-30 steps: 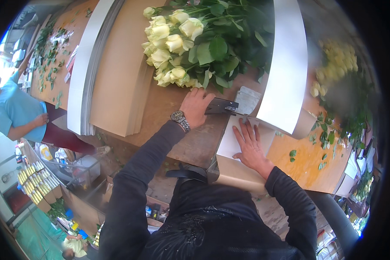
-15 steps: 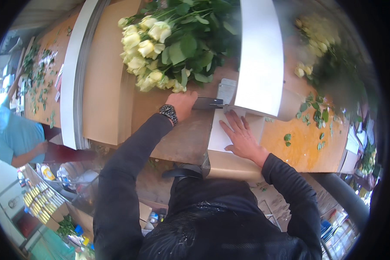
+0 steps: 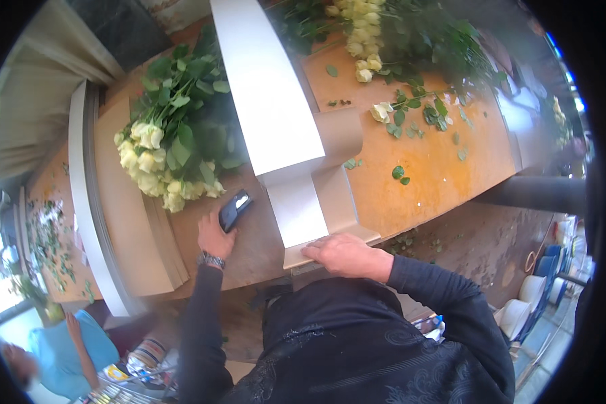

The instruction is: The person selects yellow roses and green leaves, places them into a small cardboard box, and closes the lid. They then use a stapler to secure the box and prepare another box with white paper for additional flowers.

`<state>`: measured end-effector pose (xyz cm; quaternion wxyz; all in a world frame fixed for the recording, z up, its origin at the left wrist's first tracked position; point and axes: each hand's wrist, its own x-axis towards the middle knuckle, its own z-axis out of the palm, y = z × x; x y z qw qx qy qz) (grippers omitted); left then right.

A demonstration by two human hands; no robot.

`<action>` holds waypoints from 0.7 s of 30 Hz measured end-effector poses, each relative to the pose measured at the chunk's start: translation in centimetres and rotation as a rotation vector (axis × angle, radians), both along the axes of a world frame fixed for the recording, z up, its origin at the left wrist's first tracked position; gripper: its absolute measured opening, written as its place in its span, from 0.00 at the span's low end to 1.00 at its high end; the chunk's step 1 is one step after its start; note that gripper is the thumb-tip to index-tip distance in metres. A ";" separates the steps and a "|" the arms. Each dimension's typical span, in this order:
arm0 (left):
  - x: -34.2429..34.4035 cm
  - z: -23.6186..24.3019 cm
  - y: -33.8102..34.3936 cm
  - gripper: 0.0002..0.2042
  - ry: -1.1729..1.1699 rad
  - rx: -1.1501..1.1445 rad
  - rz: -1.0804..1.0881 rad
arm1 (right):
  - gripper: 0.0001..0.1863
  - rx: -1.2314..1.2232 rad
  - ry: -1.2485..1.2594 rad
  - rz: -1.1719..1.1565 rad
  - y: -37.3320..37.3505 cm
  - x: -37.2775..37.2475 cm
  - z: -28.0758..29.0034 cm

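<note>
My left hand [image 3: 215,237] is wrapped round a black stapler [image 3: 234,210], a short tool with a shiny end, just above the brown tabletop. Right of it lies a long sheet of cardboard [image 3: 269,101], white on one face and brown on the other, bent and overlapping near me. My right hand [image 3: 349,257] has its fingers closed on the sheet's near edge [image 3: 296,254], at the table's front. Beyond my left hand lies a bunch of pale yellow roses [image 3: 148,158], heads toward me.
Stacked cardboard sheets [image 3: 131,202] stand left of the roses. More pale roses [image 3: 362,34] lie at the far right, with loose leaves [image 3: 400,175] on the orange tabletop [image 3: 444,161]. A person in a light blue top [image 3: 64,353] is at the lower left.
My right hand has gone from lying flat on the cardboard to gripping its near edge. The stapler in my left hand has come away from the cardboard. The view has swung.
</note>
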<state>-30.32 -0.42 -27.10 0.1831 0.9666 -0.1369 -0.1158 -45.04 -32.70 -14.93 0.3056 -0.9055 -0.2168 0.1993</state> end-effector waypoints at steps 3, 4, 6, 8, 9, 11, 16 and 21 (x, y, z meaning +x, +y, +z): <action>-2.0 -0.4 1.2 0.43 0.017 0.055 0.024 | 0.12 -0.038 0.009 0.012 0.2 0.0 -0.2; -2.6 -0.4 1.2 0.44 0.034 0.084 0.035 | 0.15 -0.077 0.059 0.048 0.2 0.1 -0.1; -3.5 0.0 0.7 0.45 -0.078 0.118 0.008 | 0.22 -0.162 0.142 0.122 -0.2 0.6 0.3; -3.8 1.4 -0.3 0.41 -0.215 0.115 -0.077 | 0.24 -0.024 0.182 0.086 -0.8 1.0 0.7; -3.9 2.4 -1.2 0.38 -0.096 -0.152 -0.025 | 0.25 0.037 0.201 0.077 -1.2 1.2 0.8; -5.0 5.0 -3.4 0.32 0.311 -0.581 0.159 | 0.26 0.336 0.300 -0.117 -3.0 1.4 0.6; -9.6 12.6 -10.3 0.20 0.501 -0.755 -0.079 | 0.18 0.336 0.153 -0.654 -12.2 3.0 -2.6; -13.3 14.8 -16.0 0.24 0.092 -0.249 -0.558 | 0.14 0.055 -0.056 -1.066 -24.5 7.7 -8.1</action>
